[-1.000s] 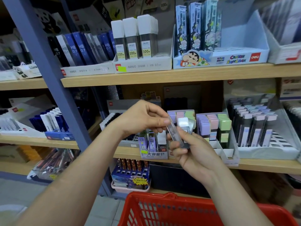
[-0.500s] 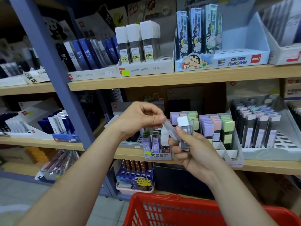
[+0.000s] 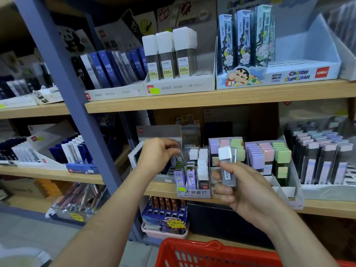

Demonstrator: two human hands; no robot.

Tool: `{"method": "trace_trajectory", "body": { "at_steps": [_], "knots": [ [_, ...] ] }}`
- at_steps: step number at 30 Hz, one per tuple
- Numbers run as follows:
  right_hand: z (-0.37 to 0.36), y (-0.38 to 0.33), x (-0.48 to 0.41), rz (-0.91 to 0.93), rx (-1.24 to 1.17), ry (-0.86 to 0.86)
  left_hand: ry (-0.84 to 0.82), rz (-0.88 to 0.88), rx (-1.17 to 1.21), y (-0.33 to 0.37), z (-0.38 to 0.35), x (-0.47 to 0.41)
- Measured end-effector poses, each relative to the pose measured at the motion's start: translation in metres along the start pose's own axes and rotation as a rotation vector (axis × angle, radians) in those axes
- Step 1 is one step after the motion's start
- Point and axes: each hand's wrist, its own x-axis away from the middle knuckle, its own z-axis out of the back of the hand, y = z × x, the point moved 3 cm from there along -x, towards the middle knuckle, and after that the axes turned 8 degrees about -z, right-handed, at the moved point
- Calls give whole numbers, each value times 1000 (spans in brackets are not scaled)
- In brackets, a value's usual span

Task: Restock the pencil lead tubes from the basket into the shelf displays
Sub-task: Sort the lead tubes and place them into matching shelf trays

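Head view: my left hand pinches one clear tube just above the back left of the display. My right hand grips white-capped tubes, upright, just right of the display, curled round them. The display stands on a wooden shelf. Basket, red, sits below the display at the bottom edge. Its contents: cannot tell.

Red basket, white-capped grey tube, pastel caps — purple, pink, green, blue post, tan wooden shelf.
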Motion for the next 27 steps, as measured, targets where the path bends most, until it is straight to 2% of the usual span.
{"method": "trace_trajectory", "body": {
  "at_steps": [13,18,22,27],
  "knots": [
    [2,3,-7,66,209,-9,-124,-41,-47,-9,-3,-16],
    [6,7,-13,31,166,-2,-258,-103,-133,-10,-15,-14],
    [7,10,-16,-21,66,6,-220,-65,-121,-12,-19,-12],
    [5,11,-16,-14,62,2,-217,-108,-142,-11,-22,-12]
  ]
}}
